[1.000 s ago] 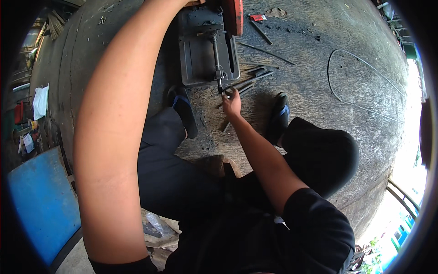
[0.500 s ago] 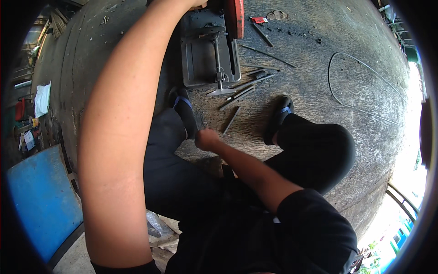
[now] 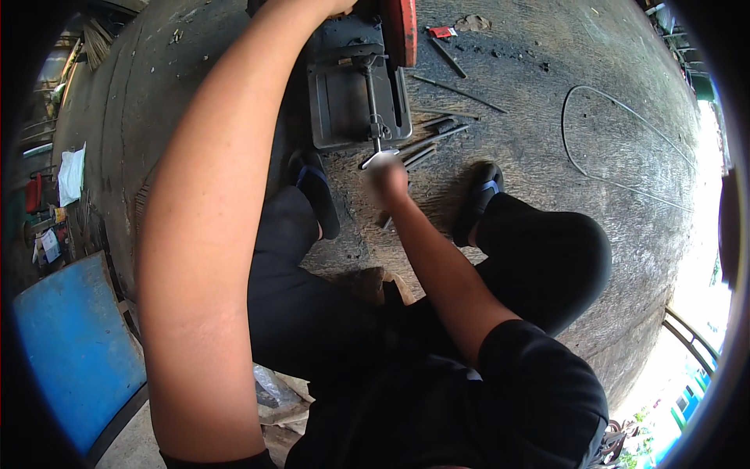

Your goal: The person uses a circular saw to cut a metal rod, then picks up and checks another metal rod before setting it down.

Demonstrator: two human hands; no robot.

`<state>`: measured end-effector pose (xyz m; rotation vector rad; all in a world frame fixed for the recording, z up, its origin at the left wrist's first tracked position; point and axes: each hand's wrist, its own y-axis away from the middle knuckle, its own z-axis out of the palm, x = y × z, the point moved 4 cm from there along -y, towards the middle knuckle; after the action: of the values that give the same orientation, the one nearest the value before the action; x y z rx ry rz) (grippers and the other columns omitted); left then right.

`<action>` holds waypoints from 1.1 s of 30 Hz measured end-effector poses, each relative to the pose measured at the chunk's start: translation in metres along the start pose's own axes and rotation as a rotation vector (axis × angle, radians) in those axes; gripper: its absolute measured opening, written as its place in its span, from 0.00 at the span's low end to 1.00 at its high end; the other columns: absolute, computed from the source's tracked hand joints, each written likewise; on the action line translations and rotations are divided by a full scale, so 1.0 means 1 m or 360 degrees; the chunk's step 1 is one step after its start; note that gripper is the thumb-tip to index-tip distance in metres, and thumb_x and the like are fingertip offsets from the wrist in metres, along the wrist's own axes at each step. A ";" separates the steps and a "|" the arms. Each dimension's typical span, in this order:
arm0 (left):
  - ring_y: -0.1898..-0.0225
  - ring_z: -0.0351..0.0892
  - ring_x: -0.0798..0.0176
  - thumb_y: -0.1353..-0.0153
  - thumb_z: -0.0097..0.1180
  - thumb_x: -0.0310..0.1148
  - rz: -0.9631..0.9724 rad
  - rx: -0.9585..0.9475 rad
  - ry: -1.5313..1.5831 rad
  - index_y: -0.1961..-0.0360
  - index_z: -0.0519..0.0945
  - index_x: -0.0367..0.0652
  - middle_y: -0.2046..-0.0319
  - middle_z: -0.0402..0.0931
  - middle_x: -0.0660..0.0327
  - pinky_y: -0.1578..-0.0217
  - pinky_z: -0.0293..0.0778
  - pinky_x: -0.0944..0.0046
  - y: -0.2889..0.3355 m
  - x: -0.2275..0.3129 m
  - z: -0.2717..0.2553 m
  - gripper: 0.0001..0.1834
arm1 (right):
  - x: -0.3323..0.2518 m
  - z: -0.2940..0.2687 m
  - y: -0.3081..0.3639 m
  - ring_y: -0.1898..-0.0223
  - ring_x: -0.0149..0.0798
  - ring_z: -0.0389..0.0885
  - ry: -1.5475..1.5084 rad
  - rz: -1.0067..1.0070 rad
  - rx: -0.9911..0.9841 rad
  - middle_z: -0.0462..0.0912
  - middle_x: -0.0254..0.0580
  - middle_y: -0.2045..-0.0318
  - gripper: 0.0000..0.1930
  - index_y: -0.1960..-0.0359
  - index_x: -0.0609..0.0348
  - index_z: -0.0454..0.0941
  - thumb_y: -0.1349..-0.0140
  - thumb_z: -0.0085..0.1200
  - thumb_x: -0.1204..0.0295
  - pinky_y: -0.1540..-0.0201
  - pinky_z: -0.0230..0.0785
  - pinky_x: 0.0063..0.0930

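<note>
A cut-off saw with a grey metal base (image 3: 338,109) and a red blade guard (image 3: 404,35) stands on the floor in front of me. Along its base runs a clamp screw (image 3: 373,98), ending in a flat metal crank handle (image 3: 380,159). My right hand (image 3: 389,180) is right at this handle, smeared by motion, so its grip on it is unclear. My left arm stretches up past the saw's left side. Only a sliver of my left hand (image 3: 341,7) shows at the top edge beside the saw; its fingers are hidden.
Several cut metal rods (image 3: 437,134) lie to the right of the saw. Farther right is a bent wire loop (image 3: 564,133). A small red packet (image 3: 442,32) lies beyond the rods. My sandalled feet (image 3: 478,195) flank the work. A blue panel (image 3: 78,344) stands at lower left.
My right hand has moved forward from between my knees to the clamp's crank handle. The handle sits at a slightly different angle. My left arm has barely shifted.
</note>
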<state>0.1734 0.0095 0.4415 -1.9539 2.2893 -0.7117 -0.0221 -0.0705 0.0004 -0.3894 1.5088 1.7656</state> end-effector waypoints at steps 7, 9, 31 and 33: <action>0.61 0.77 0.48 0.51 0.60 0.34 0.0100 0.0076 0.0027 0.72 0.80 0.33 0.65 0.75 0.51 0.60 0.73 0.54 0.000 -0.002 0.001 0.13 | -0.016 -0.001 0.009 0.73 0.42 0.79 -0.0267 -0.0071 0.0443 0.78 0.45 0.78 0.09 0.66 0.64 0.78 0.46 0.52 0.73 0.69 0.70 0.36; 0.61 0.77 0.48 0.51 0.60 0.34 0.0117 0.0062 0.0036 0.73 0.80 0.33 0.66 0.75 0.51 0.60 0.73 0.54 -0.002 -0.003 0.001 0.12 | -0.011 0.024 0.056 0.72 0.48 0.79 0.0875 -0.0622 0.0327 0.81 0.50 0.73 0.10 0.68 0.60 0.80 0.54 0.53 0.74 0.66 0.72 0.40; 0.61 0.77 0.46 0.52 0.58 0.31 0.0188 0.0129 0.0139 0.70 0.81 0.30 0.65 0.76 0.48 0.59 0.73 0.54 -0.001 -0.004 0.004 0.13 | 0.028 -0.077 0.038 0.54 0.57 0.78 0.1373 0.0332 0.0698 0.79 0.54 0.56 0.22 0.55 0.63 0.71 0.45 0.59 0.59 0.52 0.72 0.45; 0.61 0.77 0.46 0.52 0.58 0.31 0.0173 0.0118 0.0171 0.70 0.80 0.30 0.65 0.76 0.48 0.59 0.73 0.54 -0.001 -0.006 0.006 0.12 | 0.034 -0.075 0.038 0.54 0.56 0.78 0.1464 0.0409 0.0586 0.79 0.55 0.56 0.22 0.56 0.63 0.71 0.45 0.59 0.60 0.52 0.72 0.44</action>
<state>0.1776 0.0128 0.4353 -1.7863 2.3702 -0.8974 -0.0899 -0.1288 -0.0145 -0.9259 2.5678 1.4914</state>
